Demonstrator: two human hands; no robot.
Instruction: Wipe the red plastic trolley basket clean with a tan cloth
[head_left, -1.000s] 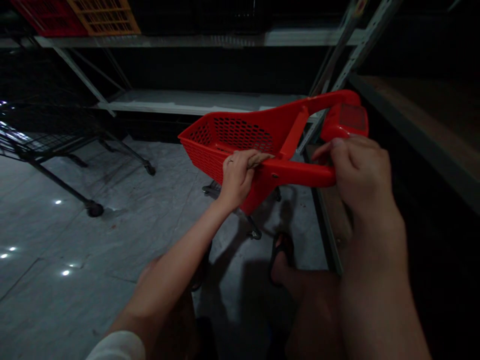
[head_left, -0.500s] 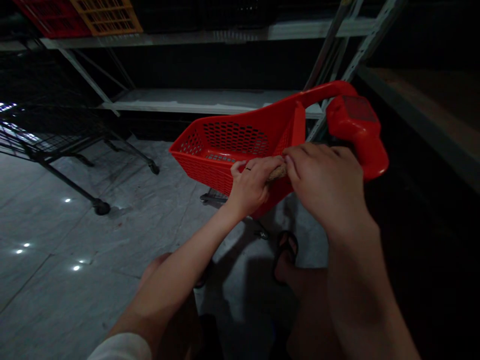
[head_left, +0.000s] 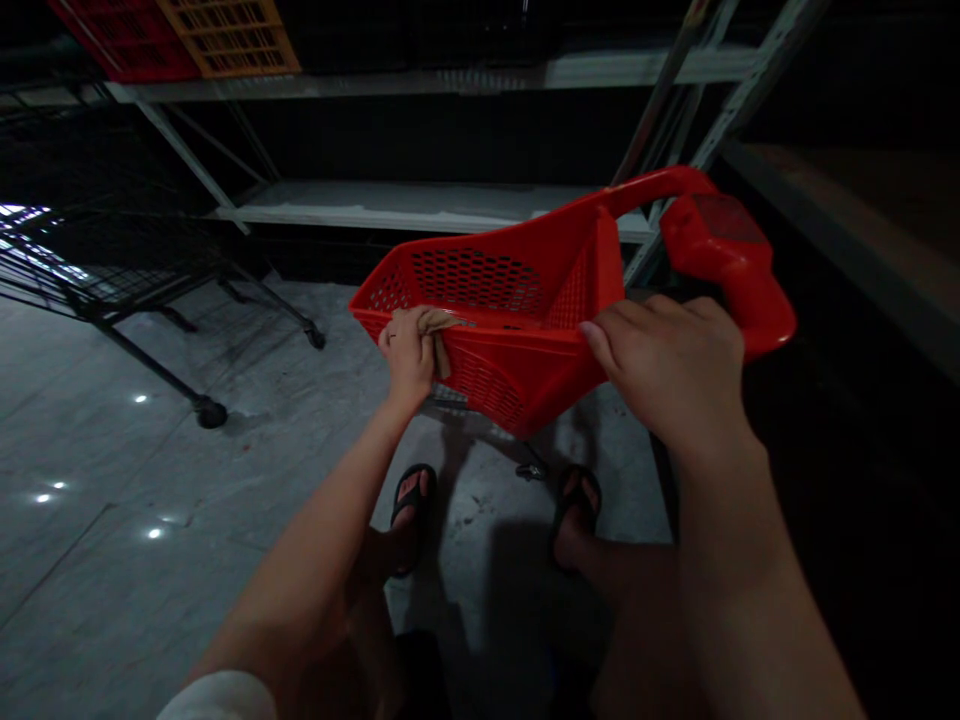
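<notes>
A red plastic shopping cart with perforated basket walls stands before me, its handle curving up at the right. My left hand is closed on a tan cloth, which is folded over the near rim toward the basket's far left end. Part of the cloth hangs down the outer wall. Nearer the handle, my right hand grips the cart's near rim, thumb on top and knuckles up; its other fingertips are hidden.
A black wire cart on wheels stands at the left. Behind the red cart runs a metal shelf rack holding a red crate and a yellow crate. My sandalled feet are on the grey tiled floor.
My left hand has slid the cloth leftward along the near rim, away from my right hand. My right hand stays near the handle. The view has shifted slightly.
</notes>
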